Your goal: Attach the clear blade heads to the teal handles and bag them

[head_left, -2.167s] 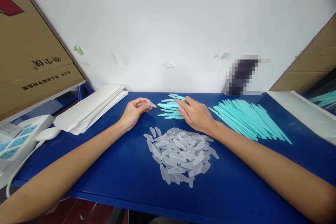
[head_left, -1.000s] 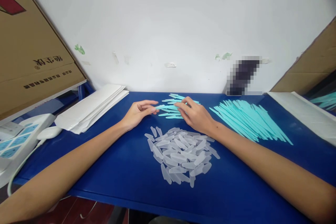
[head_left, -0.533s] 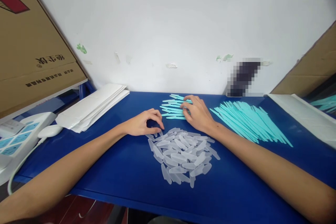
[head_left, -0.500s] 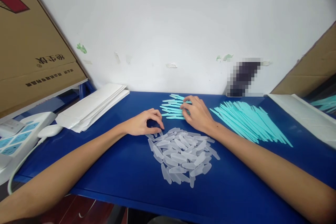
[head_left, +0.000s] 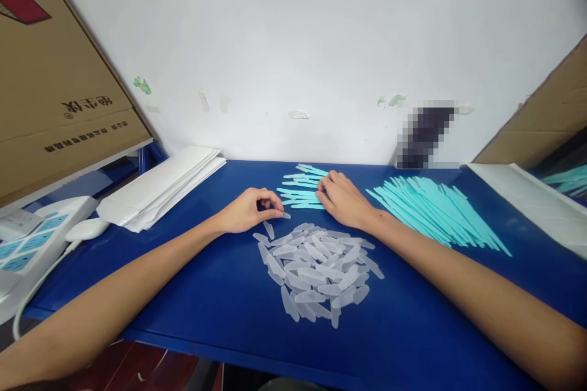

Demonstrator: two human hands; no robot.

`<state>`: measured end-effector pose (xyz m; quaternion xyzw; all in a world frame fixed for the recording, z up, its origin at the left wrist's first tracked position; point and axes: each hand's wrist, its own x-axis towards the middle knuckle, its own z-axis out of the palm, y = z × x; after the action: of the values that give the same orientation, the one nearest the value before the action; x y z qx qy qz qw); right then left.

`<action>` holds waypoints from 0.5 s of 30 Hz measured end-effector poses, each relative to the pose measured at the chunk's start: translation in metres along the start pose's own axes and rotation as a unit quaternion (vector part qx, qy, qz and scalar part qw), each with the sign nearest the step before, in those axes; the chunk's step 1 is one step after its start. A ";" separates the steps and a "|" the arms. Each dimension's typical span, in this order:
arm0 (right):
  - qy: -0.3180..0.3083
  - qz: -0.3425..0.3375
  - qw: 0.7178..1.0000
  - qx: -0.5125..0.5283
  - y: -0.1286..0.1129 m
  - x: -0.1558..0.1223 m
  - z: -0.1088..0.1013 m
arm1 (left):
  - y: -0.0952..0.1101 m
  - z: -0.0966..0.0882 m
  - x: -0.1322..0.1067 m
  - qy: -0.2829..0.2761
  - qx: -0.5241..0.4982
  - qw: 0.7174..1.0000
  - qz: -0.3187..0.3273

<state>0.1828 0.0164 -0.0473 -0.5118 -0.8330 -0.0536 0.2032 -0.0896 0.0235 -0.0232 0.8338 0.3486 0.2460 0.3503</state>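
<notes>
On the blue table (head_left: 197, 281) lies a heap of frosted clear plastic caps (head_left: 316, 269). My left hand (head_left: 250, 211) hovers just above the heap's far left edge, its fingers pinched on one clear cap (head_left: 285, 215). My right hand (head_left: 342, 198) rests curled on a small group of turquoise plastic sticks (head_left: 298, 189) beyond the heap, fingertips closed on one of them. A large fan of the same turquoise sticks (head_left: 435, 211) spreads to the right of that hand.
A stack of white sleeves (head_left: 160, 186) lies at the back left. A tilted cardboard box (head_left: 55, 79) leans at the left, with a white device and cable (head_left: 41, 232) below it. Another box and a white tray (head_left: 536, 195) stand at the right. The wall (head_left: 298, 43) closes the back.
My left hand went from the turquoise sticks down to the clear heap and has lifted one cap off it. My right hand stayed on the small stick group, fingers curling tighter.
</notes>
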 end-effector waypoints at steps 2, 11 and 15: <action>-0.006 -0.003 1.000 0.001 0.001 0.000 0.001 | -0.004 0.000 0.001 0.061 -0.056 0.996 -0.026; 0.054 0.003 0.999 -0.006 -0.010 -0.002 -0.006 | -0.016 -0.004 0.010 0.237 -0.344 0.903 -0.100; 0.064 -0.034 0.997 -0.007 -0.012 -0.004 -0.008 | -0.010 -0.005 0.010 0.251 -0.380 0.881 -0.126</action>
<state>0.1764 0.0056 -0.0399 -0.4798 -0.8350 -0.0990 0.2505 -0.0900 0.0384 -0.0262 0.4960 0.4064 0.5142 0.5695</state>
